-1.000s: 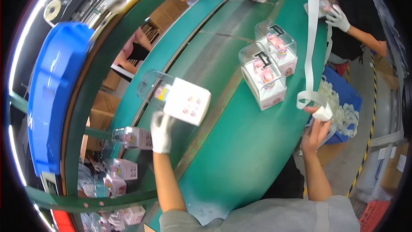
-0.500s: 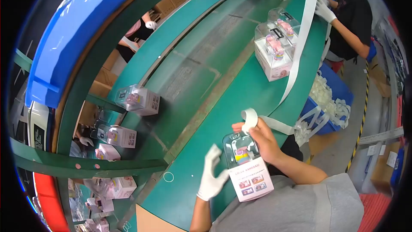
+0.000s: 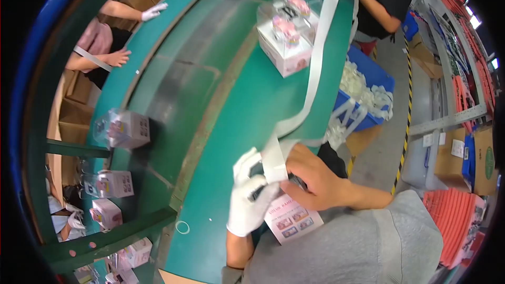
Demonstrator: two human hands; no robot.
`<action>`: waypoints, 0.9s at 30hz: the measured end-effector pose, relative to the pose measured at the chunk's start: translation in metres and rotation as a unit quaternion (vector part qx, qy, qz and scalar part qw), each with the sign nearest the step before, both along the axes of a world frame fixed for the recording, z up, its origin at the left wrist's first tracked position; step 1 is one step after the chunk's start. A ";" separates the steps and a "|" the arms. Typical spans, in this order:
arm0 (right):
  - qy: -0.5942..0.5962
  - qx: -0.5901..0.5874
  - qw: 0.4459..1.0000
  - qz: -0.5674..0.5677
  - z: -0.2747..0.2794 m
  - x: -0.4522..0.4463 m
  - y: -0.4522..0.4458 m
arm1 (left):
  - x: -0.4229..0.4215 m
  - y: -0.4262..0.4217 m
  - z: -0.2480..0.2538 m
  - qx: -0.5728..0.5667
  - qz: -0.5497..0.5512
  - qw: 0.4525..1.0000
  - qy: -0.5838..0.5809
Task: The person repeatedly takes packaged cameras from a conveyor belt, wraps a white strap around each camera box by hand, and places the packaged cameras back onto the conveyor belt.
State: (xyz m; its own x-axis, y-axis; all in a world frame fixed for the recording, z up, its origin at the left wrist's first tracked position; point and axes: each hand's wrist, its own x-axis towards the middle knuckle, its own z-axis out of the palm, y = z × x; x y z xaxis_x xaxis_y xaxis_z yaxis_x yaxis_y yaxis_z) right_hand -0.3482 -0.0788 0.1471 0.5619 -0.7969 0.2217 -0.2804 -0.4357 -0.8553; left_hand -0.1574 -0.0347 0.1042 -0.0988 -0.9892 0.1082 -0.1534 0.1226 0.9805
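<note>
My left hand (image 3: 246, 197), in a white glove, closes around the clear plastic top of a boxed toy camera (image 3: 294, 221), held over my lap at the table edge. The box's lower part is white with pink print and small pictures, and faces up. My bare right hand (image 3: 313, 179) curls at the right side of the same top, with a white label strip (image 3: 274, 160) at its fingers. That strip lies across the top between both hands and runs away up the table. The toy inside is hidden by my hands.
Two domed toy packages (image 3: 286, 52) stand on the green table ahead. A blue bin (image 3: 376, 76) of crumpled strip is at right. Across the conveyor are several packages (image 3: 126, 129) and a person's gloved hand (image 3: 154, 12). Another person (image 3: 386, 0) works at upper right.
My left hand has moved from beside the package onto its clear top. My right hand has brought the strip down across the top. The view has shifted to the right.
</note>
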 end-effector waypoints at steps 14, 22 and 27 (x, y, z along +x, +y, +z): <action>-0.009 0.023 0.998 0.056 0.000 0.004 0.011 | 0.009 0.020 0.005 0.041 0.022 0.996 0.074; 0.021 0.083 0.993 0.080 0.009 0.005 0.021 | 0.017 0.032 0.013 0.048 0.001 0.997 0.056; 0.000 0.056 0.993 0.100 0.006 0.011 0.030 | 0.022 0.045 0.003 0.038 0.010 0.990 0.138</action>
State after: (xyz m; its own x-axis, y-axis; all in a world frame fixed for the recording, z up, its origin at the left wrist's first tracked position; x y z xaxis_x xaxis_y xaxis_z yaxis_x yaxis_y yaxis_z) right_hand -0.3375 -0.0485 0.1534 0.7111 -0.6894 0.1379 -0.1979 -0.3844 -0.9017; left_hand -0.1349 0.0101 0.1067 -0.0564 -0.9969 0.0540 0.1191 0.0470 0.9918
